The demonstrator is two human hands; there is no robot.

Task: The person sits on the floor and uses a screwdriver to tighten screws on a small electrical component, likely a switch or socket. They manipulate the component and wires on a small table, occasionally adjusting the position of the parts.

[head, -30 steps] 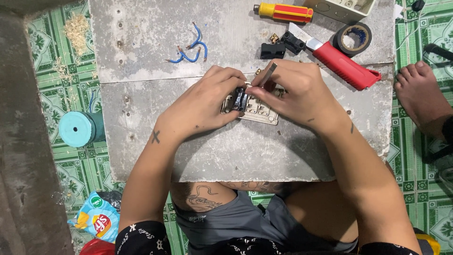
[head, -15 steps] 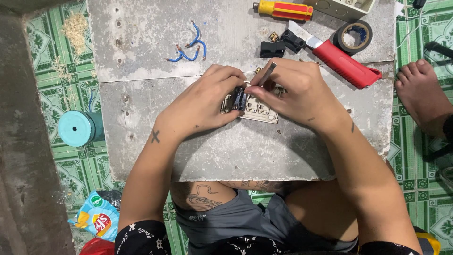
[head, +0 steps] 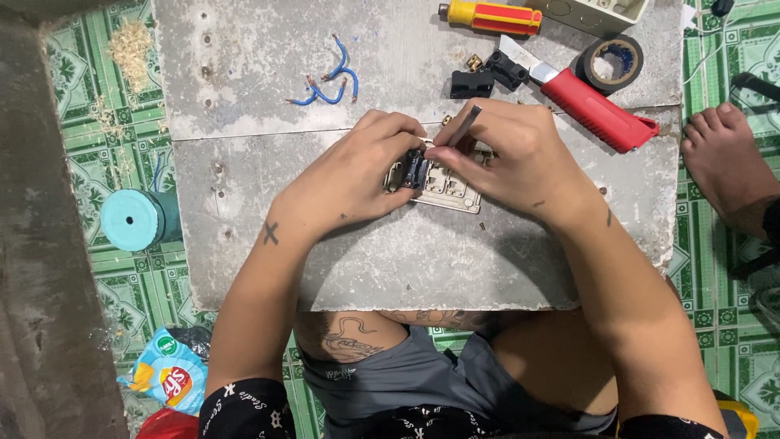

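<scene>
Beige metal switch frame (head: pixel 445 189) on the grey slab (head: pixel 422 260) has one dark module seated (other slots bare), left hand (head: pixel 357 179) pinching it, right hand (head: pixel 512 158) gripping a thin metal tool (head: pixel 465 126).

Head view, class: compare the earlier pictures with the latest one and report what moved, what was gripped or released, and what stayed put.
Nothing visibly changed. The left hand still grips the dark switch module on the metal frame, the right hand still holds the thin metal tool against it, and the red utility knife, screwdriver and blue wire pieces lie unmoved.
</scene>
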